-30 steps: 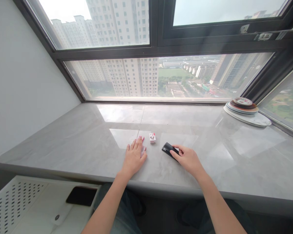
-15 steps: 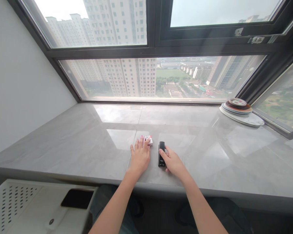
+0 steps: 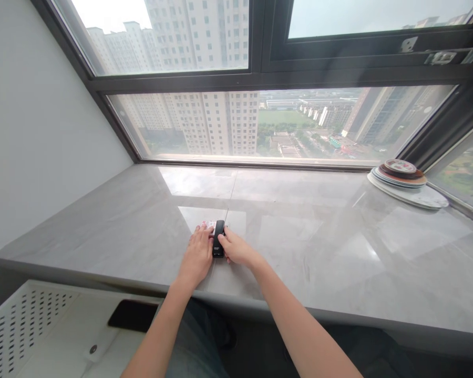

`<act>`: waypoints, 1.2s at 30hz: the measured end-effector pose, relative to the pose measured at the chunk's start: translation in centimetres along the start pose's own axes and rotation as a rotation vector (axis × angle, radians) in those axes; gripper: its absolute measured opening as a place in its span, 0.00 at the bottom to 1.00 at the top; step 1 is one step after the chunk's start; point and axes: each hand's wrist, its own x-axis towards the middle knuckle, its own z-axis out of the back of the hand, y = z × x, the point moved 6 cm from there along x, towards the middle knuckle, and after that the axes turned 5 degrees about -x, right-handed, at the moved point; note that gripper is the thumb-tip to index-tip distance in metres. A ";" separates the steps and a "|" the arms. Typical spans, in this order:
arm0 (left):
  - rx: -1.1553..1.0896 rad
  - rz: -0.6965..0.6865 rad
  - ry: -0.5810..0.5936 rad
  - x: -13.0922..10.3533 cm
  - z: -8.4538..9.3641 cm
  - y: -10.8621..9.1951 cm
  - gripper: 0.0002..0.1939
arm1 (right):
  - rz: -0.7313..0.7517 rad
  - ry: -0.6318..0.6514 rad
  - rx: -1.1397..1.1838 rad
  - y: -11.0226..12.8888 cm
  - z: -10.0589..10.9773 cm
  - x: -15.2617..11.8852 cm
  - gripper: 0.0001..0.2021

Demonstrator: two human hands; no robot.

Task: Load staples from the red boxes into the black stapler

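A black stapler [image 3: 219, 239] stands lengthwise on the grey countertop, pointing toward the window. My right hand [image 3: 237, 248] is closed around its right side, with the thumb on top. Right beside it on the left, my left hand [image 3: 199, 253] covers a small white box with pink-red print [image 3: 209, 224]. Only the box's far part shows past the fingers, and it is close against the stapler. How firmly the left fingers grip is partly hidden.
The glossy stone countertop [image 3: 299, 252] runs up to a dark-framed window. A stack of plates [image 3: 410, 184] stands in the far right corner. Below the front edge on the left, a black phone [image 3: 133, 315] lies on a white perforated surface [image 3: 31, 320].
Both hands have moved left across the countertop, the left with the small box, the right with the stapler. The gap between stapler and box has closed. The view has shifted slightly.
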 end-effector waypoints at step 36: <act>-0.030 -0.085 0.187 -0.8 -5.7 -15.3 0.28 | -0.122 -0.463 -1.171 -6.8 12.1 -16.7 0.31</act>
